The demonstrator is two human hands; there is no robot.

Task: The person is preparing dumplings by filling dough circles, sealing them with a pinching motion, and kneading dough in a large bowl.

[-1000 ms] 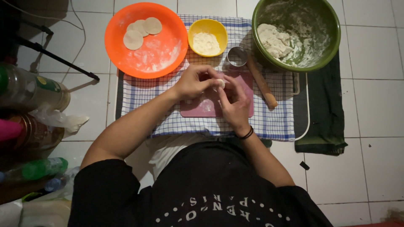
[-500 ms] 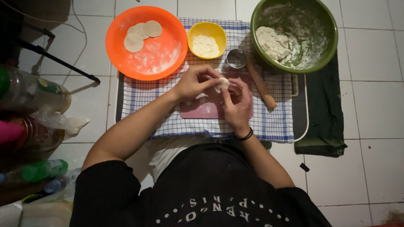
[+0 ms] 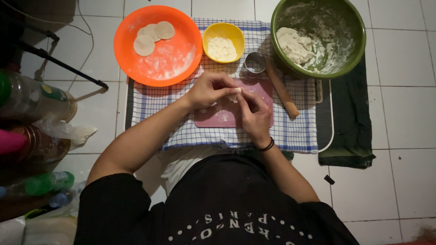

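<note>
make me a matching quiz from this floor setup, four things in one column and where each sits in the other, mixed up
Things:
1. orange plate
2. yellow bowl
3. green bowl
4. small dough piece

Places:
A. far right, past the rolling pin, holding a lump of dough
B. pinched between the left hand and right hand over the pink board
C. far left of the checked cloth, with flat dough rounds on it
D. between the other two dishes, beside the metal ring cutter

Pairs: 1-C, 2-D, 3-A, 4-B

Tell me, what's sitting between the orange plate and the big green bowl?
In the head view, a small yellow bowl of white filling sits between the orange plate and the green bowl, with a round metal cutter just below it.
</note>
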